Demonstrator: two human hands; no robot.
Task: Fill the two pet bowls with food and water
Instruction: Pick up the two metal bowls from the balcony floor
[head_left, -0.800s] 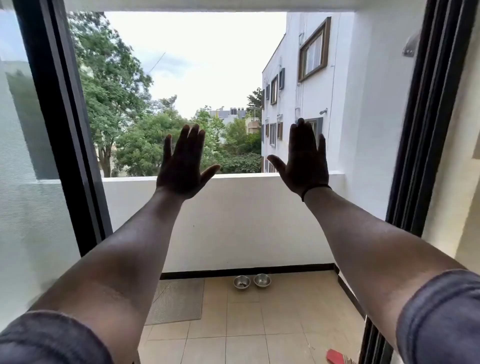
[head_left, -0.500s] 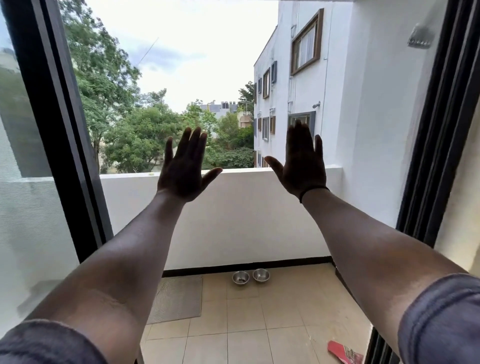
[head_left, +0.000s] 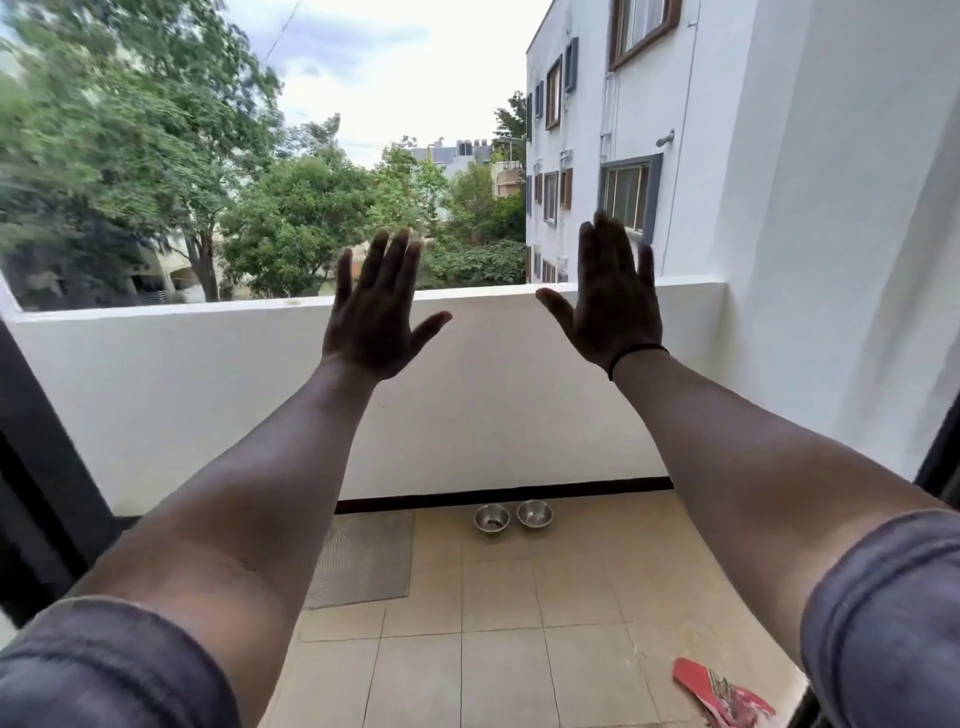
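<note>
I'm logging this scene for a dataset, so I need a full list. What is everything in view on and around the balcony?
pet bowls: two, silver metal, side by side on the floor against the parapet; contents unclear
mat: one, grey, on the tiles left of the bowls
red packet: one, red, on the floor at lower right
parapet wall: one, white, with a black base strip
door frame: black, at the left and right edges
building: white, right
trees: green, beyond the wall
hands: left and right, raised, fingers straight, holding nothing; black band on the right wrist
</note>
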